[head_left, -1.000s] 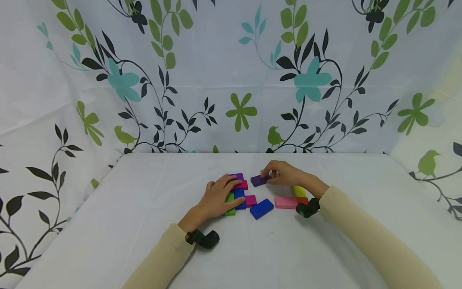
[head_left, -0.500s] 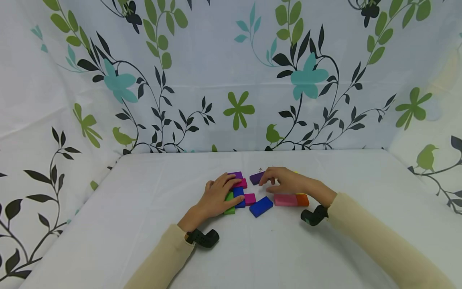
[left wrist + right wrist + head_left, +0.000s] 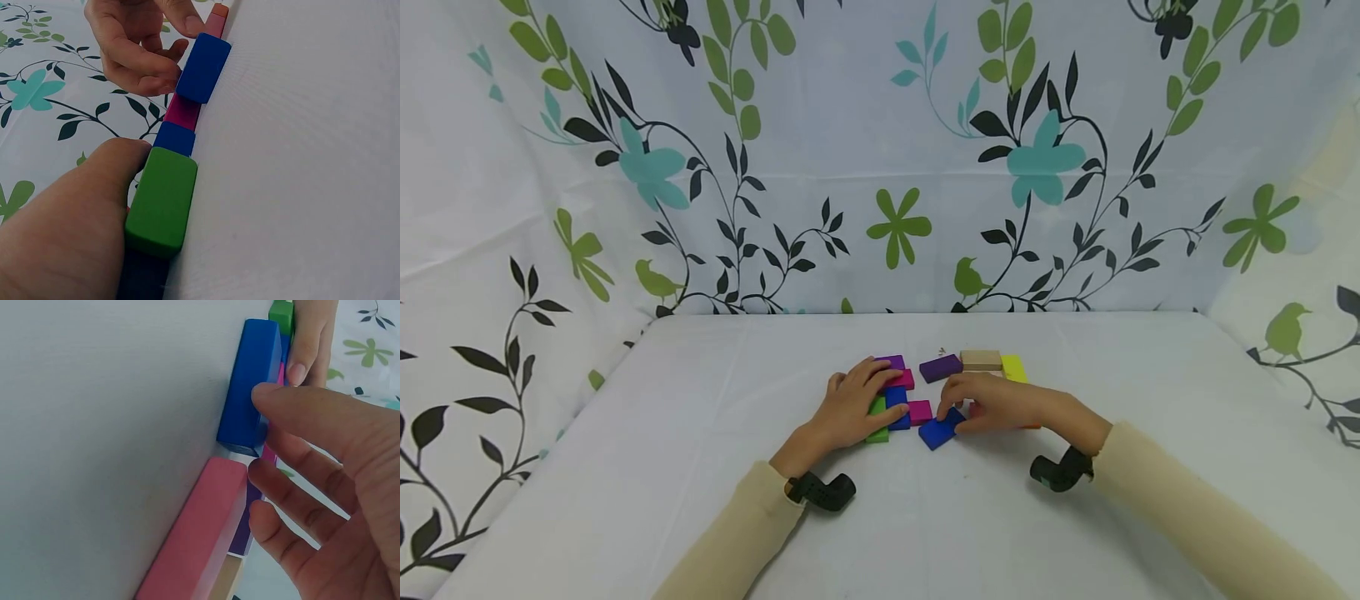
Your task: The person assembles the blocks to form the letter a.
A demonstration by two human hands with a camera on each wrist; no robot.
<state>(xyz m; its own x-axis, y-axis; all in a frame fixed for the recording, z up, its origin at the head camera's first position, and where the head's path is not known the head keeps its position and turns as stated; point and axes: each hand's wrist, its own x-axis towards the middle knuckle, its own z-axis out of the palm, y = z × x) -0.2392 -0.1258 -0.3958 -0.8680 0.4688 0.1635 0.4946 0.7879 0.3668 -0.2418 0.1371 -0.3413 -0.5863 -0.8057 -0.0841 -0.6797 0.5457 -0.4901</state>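
Note:
My left hand point(image 3: 844, 407) rests on a cluster of blocks, its fingers spread. Fingertips lie over a purple block point(image 3: 891, 362) and a magenta block point(image 3: 901, 380); the thumb touches an upright blue block point(image 3: 896, 398). Beside that stands a green block point(image 3: 161, 203), close by the thumb in the left wrist view. My right hand point(image 3: 1000, 403) pinches a slanted blue block point(image 3: 250, 381) between thumb and fingers. This block lies just right of a small magenta block point(image 3: 920, 412). Below it in the right wrist view is a pink block point(image 3: 194, 531), mostly hidden by my hand in the head view.
Behind my right hand sit a dark purple block point(image 3: 940, 368), a tan block point(image 3: 981, 360) and a yellow block point(image 3: 1013, 368). A white cloth point(image 3: 850, 550) covers the table. Patterned fabric point(image 3: 820, 108) hangs behind.
My right hand has let go of the dark purple block and moved nearer, down to the slanted blue block. The tan block has come into sight. My left hand stays in place.

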